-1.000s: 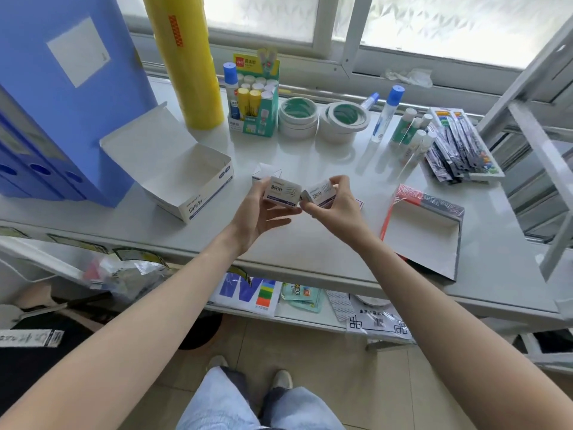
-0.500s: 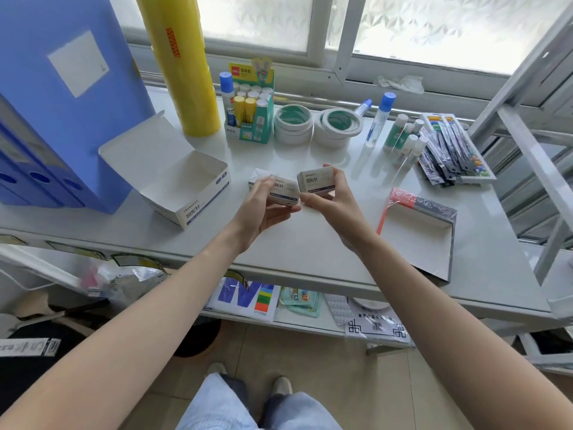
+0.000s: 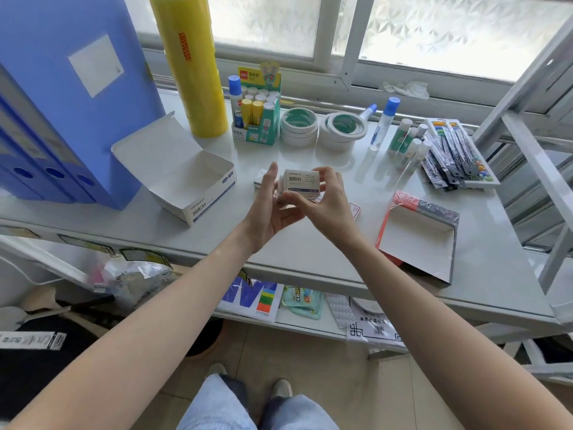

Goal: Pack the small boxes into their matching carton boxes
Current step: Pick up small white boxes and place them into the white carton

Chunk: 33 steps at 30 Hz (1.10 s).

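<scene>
We stack small boxes between both hands at frame centre.

Our left hand [image 3: 269,209] cups the small paper-clip boxes [image 3: 300,185] from below and the side, while our right hand [image 3: 322,203] pinches the top one closed between fingers and thumb, apparently squaring them to go in together. The matching open carton [image 3: 198,193] waits left on the counter [image 3: 310,243]; another small box [image 3: 259,180] lies behind our hands.

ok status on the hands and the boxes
Both hands, left hand and right hand, shut on small boxes. White carton open, empty, left of the hands. Path clear.
</scene>
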Each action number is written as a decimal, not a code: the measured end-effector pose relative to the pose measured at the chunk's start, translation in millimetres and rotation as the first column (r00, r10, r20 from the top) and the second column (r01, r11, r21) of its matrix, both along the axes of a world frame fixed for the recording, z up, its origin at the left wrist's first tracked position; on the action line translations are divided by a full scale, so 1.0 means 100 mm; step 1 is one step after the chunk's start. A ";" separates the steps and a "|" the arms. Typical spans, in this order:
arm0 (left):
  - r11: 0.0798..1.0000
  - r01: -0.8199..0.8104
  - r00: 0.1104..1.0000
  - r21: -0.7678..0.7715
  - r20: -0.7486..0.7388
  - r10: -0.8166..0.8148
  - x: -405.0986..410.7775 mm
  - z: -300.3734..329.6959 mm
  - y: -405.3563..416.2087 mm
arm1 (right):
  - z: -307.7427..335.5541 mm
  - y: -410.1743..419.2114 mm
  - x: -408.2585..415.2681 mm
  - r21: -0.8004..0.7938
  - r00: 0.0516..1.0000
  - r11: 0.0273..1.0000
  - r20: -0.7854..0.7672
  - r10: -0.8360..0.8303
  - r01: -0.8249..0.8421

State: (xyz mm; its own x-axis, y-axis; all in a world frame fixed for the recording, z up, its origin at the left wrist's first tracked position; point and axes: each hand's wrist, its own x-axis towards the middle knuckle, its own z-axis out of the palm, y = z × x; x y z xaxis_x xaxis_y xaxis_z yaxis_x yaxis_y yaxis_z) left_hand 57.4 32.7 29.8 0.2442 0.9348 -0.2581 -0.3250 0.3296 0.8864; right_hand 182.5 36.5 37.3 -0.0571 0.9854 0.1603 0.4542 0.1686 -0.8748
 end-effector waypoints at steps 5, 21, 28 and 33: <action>0.999 -0.013 0.997 0.049 -0.076 0.017 -0.05 -0.02 -0.01 | -0.03 0.02 -0.05 0.021 0.992 0.999 0.120 0.042 -0.045; 0.993 -0.026 0.951 0.113 -0.302 0.059 -0.53 0.19 0.02 | 0.37 0.34 -0.42 0.104 0.840 0.931 0.475 0.263 -0.351; 0.907 -0.087 0.397 0.411 -0.821 0.410 -1.06 0.03 0.26 | 0.30 0.48 -0.62 0.065 0.885 0.963 0.414 0.213 -0.263; 0.973 0.162 -0.065 0.164 -0.982 0.176 -1.30 -0.20 0.24 | 0.23 0.55 -0.72 0.049 0.894 0.970 0.402 0.199 -0.238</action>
